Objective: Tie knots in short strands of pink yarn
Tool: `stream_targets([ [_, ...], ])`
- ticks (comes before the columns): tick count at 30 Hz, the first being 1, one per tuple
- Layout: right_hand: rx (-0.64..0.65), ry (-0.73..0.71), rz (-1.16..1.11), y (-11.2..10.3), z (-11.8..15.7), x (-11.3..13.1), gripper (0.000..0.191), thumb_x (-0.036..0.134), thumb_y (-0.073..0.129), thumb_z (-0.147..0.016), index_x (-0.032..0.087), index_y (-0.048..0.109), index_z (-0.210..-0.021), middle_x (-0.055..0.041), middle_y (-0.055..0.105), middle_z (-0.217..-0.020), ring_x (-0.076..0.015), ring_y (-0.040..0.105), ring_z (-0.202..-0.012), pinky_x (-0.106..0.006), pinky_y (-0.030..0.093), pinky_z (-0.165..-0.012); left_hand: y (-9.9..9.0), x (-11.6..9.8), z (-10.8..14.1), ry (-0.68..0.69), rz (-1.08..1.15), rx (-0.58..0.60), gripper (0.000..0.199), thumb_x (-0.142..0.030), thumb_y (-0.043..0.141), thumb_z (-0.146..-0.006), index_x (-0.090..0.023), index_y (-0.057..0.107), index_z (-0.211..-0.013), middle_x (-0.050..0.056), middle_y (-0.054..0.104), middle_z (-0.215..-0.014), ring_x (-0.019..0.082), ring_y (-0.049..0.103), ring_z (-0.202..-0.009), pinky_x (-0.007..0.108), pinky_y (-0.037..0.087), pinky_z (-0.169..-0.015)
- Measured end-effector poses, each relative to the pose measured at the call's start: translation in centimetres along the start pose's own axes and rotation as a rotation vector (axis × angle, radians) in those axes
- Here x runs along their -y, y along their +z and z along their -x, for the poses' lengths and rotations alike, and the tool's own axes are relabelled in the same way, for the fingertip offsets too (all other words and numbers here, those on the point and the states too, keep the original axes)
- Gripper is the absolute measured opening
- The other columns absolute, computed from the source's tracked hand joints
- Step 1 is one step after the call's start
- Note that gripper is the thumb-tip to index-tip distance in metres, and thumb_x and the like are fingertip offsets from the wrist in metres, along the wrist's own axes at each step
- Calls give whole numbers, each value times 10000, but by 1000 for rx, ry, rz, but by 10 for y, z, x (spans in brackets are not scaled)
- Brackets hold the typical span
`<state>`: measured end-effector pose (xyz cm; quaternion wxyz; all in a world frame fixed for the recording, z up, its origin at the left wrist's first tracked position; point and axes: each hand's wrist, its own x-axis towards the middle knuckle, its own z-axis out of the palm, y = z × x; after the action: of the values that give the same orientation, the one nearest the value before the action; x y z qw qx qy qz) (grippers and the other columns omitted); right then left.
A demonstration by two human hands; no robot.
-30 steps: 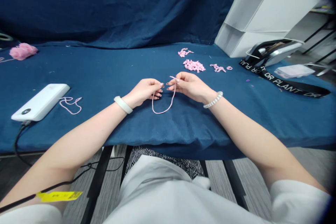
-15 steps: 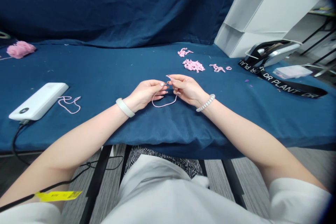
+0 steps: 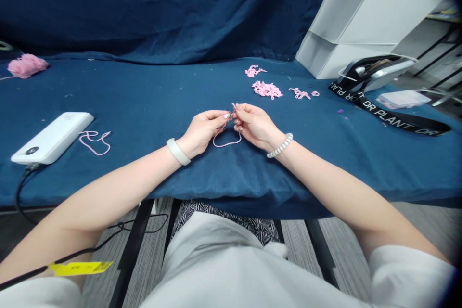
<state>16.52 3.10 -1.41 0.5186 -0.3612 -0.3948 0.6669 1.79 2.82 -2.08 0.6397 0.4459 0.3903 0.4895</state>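
Note:
A thin pink cord (image 3: 227, 145) hangs in a shallow loop between my two hands, above the front part of the blue-covered table. My left hand (image 3: 206, 130) pinches it between thumb and fingertips. Facing it, my right hand (image 3: 254, 124) is closed on the cord too, with a short end poking up over the thumb. The fingertips of both hands almost meet, so the bit of cord between them is mostly hidden. Just beyond lies a pile of small pink knotted cord pieces (image 3: 267, 89), with smaller clusters (image 3: 254, 71) around it.
At the left are a white power bank (image 3: 54, 137) with a black cable, a loose pink cord (image 3: 94, 142) and a pink yarn bundle (image 3: 28, 66). A black lettered strap (image 3: 390, 114), a flat clear case (image 3: 403, 98) and white boxes (image 3: 375, 14) occupy the right.
My hands have drawn closer together, the left one moving slightly right. The hanging cord loop has become narrower.

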Motion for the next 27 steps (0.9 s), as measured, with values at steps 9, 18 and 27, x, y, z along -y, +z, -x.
stream_targets([
  [9, 119, 23, -2, 2, 4, -3, 232, 222, 740, -740, 128, 539, -670, 41, 478, -530, -48, 416, -492, -179, 331, -473, 4, 6, 3, 59, 68, -53, 234, -286, 819, -661, -166, 736, -845, -1, 704, -794, 67, 619, -717, 175, 482, -664],
  [18, 116, 52, -67, 8, 6, -8, 226, 229, 724, -744, 137, 519, -725, 57, 457, -552, -43, 410, -496, -180, 333, -475, 5, 12, 3, 187, 51, -39, 222, -294, 825, -654, -185, 767, -838, 26, 740, -856, 75, 629, -720, 201, 499, -720],
  [27, 13, -80, 114, 12, 8, -12, 472, 529, 750, -717, 168, 455, -648, 53, 432, -522, -41, 375, -452, -194, 293, -436, 8, 12, 3, 265, -49, -87, 193, -316, 807, -681, -208, 777, -838, 33, 750, -931, 106, 663, -827, 232, 503, -819],
])
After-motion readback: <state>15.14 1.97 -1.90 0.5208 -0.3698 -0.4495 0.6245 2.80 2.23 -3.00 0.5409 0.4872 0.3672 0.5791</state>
